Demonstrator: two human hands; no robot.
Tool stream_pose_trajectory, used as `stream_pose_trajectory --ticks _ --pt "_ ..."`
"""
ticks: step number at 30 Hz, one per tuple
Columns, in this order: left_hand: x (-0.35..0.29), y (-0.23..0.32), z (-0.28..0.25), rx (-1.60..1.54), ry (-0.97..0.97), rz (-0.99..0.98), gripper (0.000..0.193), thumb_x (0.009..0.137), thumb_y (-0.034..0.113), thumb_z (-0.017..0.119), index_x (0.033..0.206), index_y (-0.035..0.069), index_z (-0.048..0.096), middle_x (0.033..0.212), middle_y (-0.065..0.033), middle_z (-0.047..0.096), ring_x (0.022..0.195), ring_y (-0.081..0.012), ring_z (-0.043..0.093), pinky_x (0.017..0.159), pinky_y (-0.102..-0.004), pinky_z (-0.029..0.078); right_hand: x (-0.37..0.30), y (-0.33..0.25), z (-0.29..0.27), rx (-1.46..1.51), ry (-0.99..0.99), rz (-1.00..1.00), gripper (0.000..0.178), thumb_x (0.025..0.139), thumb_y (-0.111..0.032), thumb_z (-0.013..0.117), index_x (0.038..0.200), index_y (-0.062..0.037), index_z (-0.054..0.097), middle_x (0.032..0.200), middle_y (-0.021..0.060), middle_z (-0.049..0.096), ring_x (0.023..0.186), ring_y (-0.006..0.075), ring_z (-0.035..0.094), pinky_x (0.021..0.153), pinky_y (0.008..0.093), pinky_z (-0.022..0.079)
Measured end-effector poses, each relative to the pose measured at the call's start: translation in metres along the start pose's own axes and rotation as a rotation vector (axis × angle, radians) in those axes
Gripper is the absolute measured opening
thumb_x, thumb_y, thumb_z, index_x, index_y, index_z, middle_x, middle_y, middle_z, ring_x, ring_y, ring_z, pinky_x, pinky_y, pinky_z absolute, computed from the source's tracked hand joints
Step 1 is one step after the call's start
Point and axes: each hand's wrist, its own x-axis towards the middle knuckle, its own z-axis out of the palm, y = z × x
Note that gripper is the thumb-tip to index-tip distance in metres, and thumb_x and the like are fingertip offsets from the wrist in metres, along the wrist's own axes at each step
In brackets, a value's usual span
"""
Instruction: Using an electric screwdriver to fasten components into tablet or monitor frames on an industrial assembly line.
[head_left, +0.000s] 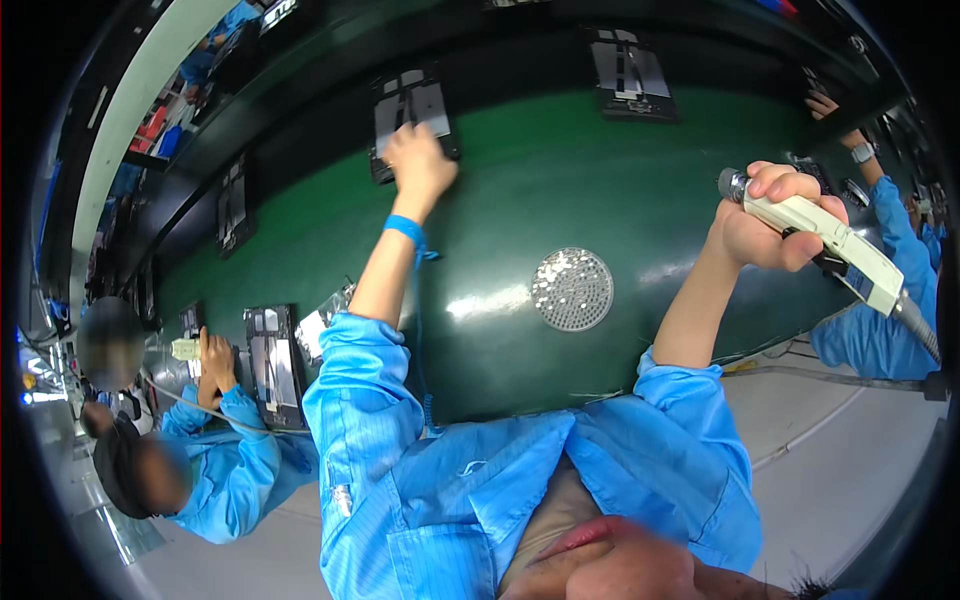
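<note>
My left hand (420, 170) reaches forward over an opened flat device (435, 108), dark-framed with grey panels. Its fingertips rest at the near part of the device, thumb apart; I cannot make out anything between them. Round that wrist is a blue strap (403, 228) with a coiled cord. In my right hand (772, 218), raised at the right, is a cream-coloured air gun (815, 225). The fingers wrap its body, with the metal nozzle pointing left and a flexible metal hose (918, 325) leading off the rear.
A round perforated dish (572, 289) lies on the green table (490, 240) between my arms. More flat devices stand at the far right (632, 72), left (234, 208) and near left (273, 365). A co-worker (225, 465) sits left; another person's sleeve (890, 225) shows right.
</note>
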Motion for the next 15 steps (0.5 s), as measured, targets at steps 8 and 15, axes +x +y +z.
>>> stream_pose_trajectory --ticks 8,15 --pt "0.074 0.202 0.056 -0.696 -0.511 -0.459 0.06 0.071 0.047 0.073 0.101 -0.004 0.064 0.11 -0.0253 0.055 0.104 -0.0366 0.055 0.089 -0.0419 0.047 -0.006 0.011 0.019 0.013 0.113 -0.096 0.063 0.083 -0.058 0.061 0.116 -0.0098 0.038 0.084 0.012 0.057 0.063 0.0192 0.059 0.065 0.0363 0.054" --pt "0.099 0.257 0.073 -0.503 -0.453 -0.921 0.046 0.065 0.03 0.079 0.1 0.005 0.064 0.124 -0.017 0.041 0.11 -0.0282 0.046 0.093 -0.0341 0.041 -0.008 -0.005 0.026 0.095 -0.109 -0.108 0.076 0.082 -0.051 0.065 0.13 -0.0104 0.021 0.086 0.0149 0.054 0.058 0.0211 0.059 0.054 0.0328 0.053"
